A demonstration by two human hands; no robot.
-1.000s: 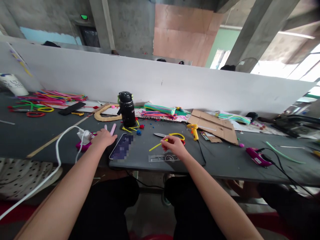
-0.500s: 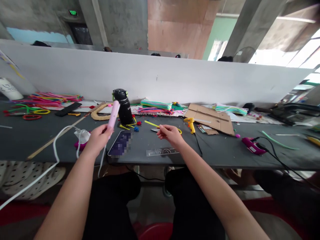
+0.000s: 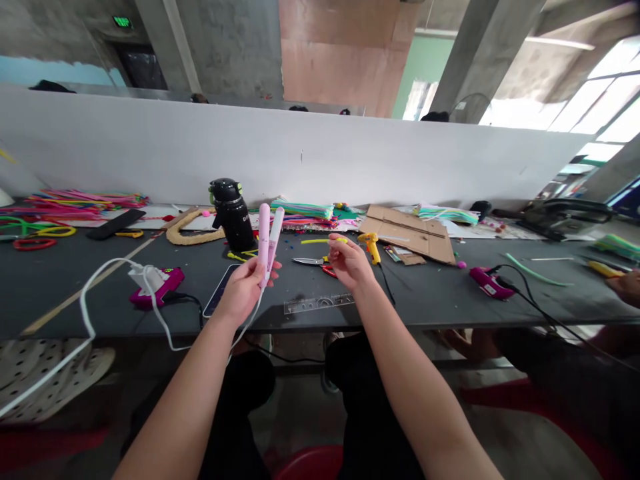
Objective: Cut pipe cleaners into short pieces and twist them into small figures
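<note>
A pink hair straightener (image 3: 265, 243) points upward from my left hand (image 3: 245, 287), its two arms slightly apart at the top and a white cord hanging from its lower end. To the right, my right hand (image 3: 351, 263) pinches a yellow pipe cleaner (image 3: 314, 241), whose free end points left toward the straightener. The two things are apart. Behind and below my right hand lie scissors (image 3: 309, 261) with yellow and red handles. A clear ruler (image 3: 317, 303) lies nearer the table's front edge. Partly hidden by my left hand is a phone (image 3: 219, 293).
A black bottle (image 3: 235, 223) stands behind my left hand. Beyond my right hand are a yellow glue gun (image 3: 371, 247) and cardboard (image 3: 415, 230). Purple power strips (image 3: 159, 287) sit at both sides. At the far right shows another person's hand (image 3: 625, 288).
My left hand has picked the hair straightener up from the table, and brought it right, in front of me. My right hand keeps the yellow pipe cleaner and has risen slightly. The view has turned right.
</note>
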